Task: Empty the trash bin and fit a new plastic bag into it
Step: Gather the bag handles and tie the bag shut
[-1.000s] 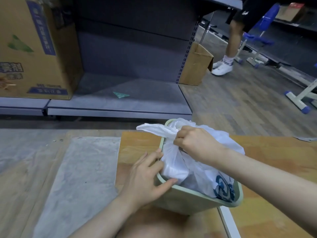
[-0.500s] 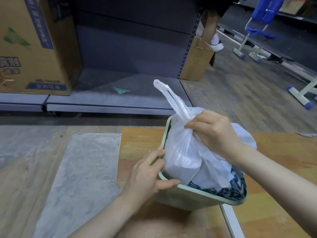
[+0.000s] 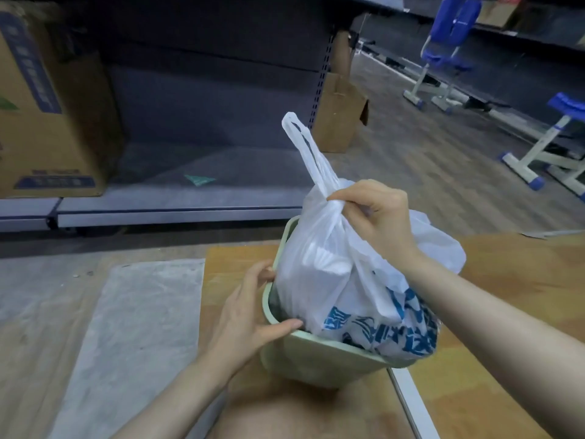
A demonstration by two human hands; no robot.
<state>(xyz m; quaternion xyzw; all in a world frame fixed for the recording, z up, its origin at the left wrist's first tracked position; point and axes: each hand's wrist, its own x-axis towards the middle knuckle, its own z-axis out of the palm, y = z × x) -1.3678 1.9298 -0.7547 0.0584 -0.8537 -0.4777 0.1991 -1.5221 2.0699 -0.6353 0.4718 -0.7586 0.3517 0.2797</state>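
Right hand (image 3: 376,223) pinched shut on gathered neck of full white plastic bag with blue print (image 3: 342,280), half raised from pale green plastic bin (image 3: 319,353). Left hand (image 3: 250,315) clamped on bin's near-left rim (thumb inside). Emptying step; next, probably lift clear, steadying bin.

The right hand (image 3: 376,217) has lifted the white bag (image 3: 332,280) higher out of the bin (image 3: 316,353).

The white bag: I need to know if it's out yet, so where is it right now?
Low and centre-right in the head view, the white bag sits partly inside the green bin, its neck gripped by the right hand; the left hand holds the rim.
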